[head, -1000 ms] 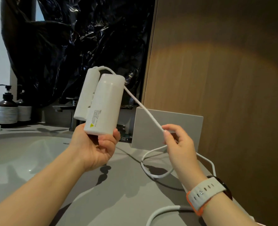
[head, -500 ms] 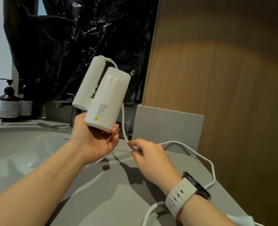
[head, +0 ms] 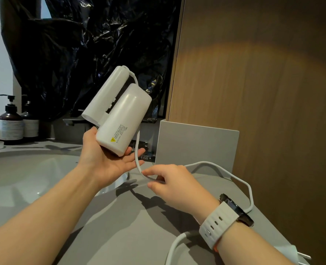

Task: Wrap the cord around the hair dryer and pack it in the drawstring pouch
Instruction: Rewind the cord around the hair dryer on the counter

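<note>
Bathroom counter seen from the wearer's head, looking down at both bare arms. At far left two dark pump bottles (head: pixel 11 123) stand against the wall; what they hold cannot be told through the dark glass. Next comes the curved rim of a pale sink basin (head: pixel 14 155). Above the basin's right edge the left hand (head: pixel 105 161) lies palm up with fingers straight and apart, thumb against one side, cradling a white folded hair dryer (head: pixel 123 119) tilted up and to the right, likely to leave its body free for winding. The white cord (head: pixel 137 150) leaves the top of the folded handle, drops past the left fingertips, and is pinched between thumb and fingers of the right hand (head: pixel 170 183), placed low as if to lead a loop under the dryer. No turn is around the body yet. Further right the cord arcs over the grey counter (head: pixel 120 236), passes behind a white watch strap (head: pixel 217 226) and ends at a plug (head: pixel 292 253). An upright grey panel (head: pixel 196 146) (possibly a box) stands behind. The drawstring pouch is not in view.
</note>
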### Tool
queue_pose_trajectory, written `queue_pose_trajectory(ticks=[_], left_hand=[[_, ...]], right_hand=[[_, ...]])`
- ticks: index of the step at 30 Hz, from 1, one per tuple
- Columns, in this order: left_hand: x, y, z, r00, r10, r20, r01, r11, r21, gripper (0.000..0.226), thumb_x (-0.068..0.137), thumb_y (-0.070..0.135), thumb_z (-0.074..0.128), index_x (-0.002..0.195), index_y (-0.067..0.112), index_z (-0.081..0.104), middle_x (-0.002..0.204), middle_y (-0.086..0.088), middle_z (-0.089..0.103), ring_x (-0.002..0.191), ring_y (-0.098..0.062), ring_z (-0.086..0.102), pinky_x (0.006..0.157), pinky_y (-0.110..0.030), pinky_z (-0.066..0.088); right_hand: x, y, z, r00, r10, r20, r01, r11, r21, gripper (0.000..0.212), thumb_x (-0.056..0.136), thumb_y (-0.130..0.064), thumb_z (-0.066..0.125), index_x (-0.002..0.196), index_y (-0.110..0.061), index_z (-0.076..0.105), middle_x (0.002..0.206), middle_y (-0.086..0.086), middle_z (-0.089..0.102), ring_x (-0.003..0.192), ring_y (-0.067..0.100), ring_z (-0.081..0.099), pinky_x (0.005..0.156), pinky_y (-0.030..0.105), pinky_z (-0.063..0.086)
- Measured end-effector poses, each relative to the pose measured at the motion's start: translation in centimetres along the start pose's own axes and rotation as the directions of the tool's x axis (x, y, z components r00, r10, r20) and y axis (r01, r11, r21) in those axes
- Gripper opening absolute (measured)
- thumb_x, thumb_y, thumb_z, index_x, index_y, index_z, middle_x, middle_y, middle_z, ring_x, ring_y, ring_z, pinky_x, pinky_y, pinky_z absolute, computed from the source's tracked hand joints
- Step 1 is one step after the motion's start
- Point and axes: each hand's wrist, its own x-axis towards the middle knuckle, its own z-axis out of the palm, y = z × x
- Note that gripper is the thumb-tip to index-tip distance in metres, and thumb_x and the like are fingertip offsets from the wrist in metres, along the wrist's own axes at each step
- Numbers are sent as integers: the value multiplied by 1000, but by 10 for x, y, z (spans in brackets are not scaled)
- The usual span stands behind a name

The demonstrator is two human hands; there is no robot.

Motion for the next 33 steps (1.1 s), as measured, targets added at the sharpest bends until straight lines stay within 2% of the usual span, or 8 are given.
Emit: queue_pose_trajectory(ticks=[5, 9, 13, 17, 21, 23, 26, 33], left_hand=[[-2, 2, 1, 999, 30, -20, -30, 1000, 4, 50, 89, 45, 43, 121, 8, 54, 95, -18, 52, 98, -44, 63, 85, -59, 50], [-3, 2, 1, 995, 98, -20, -98, 995, 32, 42, 88, 40, 48, 118, 13, 57, 106, -19, 59, 99, -37, 62, 84, -50, 54], [-3, 1, 1, 985, 171, -23, -170, 984, 57, 32, 89, 33, 52, 117, 20, 57, 111, -16, 58, 97, -33, 61, 82, -47, 54], [-1, 2, -2, 980, 185, -68, -182, 982, 41, 40, 86, 28, 60, 124, 17, 53, 118, -16, 55, 101, -31, 60, 81, -47, 55], [1, 0, -3, 980, 178, -87, -173, 983, 62, 45, 84, 25, 63, 127, 16, 50, 121, -17, 54, 103, -32, 59, 79, -48, 55], [0, 0, -3, 985, 156, -79, -150, 985, 80, 45, 83, 25, 64, 125, 15, 52, 120, -17, 55, 102, -32, 60, 75, -46, 56], [-2, -1, -2, 995, 93, -25, -92, 995, 25, 41, 79, 25, 66, 118, 15, 56, 116, -16, 57, 99, -31, 63, 68, -42, 59], [2, -3, -4, 971, 240, -7, -228, 934, 276, 46, 82, 17, 63, 123, 22, 42, 124, -16, 49, 99, -38, 62, 64, -41, 57]], right_hand=[[-1, 4, -8, 999, 25, 36, -28, 996, 89, 35, 91, -25, 55, 123, -40, 58, 72, -18, 50, 63, -1, 45, 64, 12, 36], [-6, 4, -14, 997, 39, 72, -53, 976, 209, 34, 91, -23, 55, 119, -42, 59, 78, -11, 57, 62, 7, 50, 62, 19, 44], [-8, 8, -19, 997, 59, -56, -47, 980, 195, 11, 89, -25, 58, 91, -31, 67, 58, -11, 50, 51, 5, 45, 53, 17, 36], [-10, 15, -23, 976, 57, -212, -28, 990, 137, 15, 87, -31, 60, 74, -24, 63, 58, -7, 53, 57, 6, 45, 52, 14, 32], [-13, 17, -24, 948, -3, -319, 40, 993, 111, 17, 89, -33, 57, 80, -22, 66, 65, -2, 60, 63, 11, 51, 59, 28, 41], [-14, 15, -25, 933, -31, -360, 85, 987, 136, 15, 89, -31, 58, 77, -25, 65, 62, -4, 58, 62, 10, 49, 57, 24, 40], [-16, 10, -27, 907, 27, -419, 152, 909, 388, 16, 87, -21, 61, 72, -25, 66, 57, -7, 52, 56, 4, 43, 53, 17, 33], [-17, 7, -22, 952, -12, -304, 139, 906, 399, 15, 87, -19, 61, 76, -24, 69, 53, -12, 49, 53, 3, 42, 52, 12, 32]])
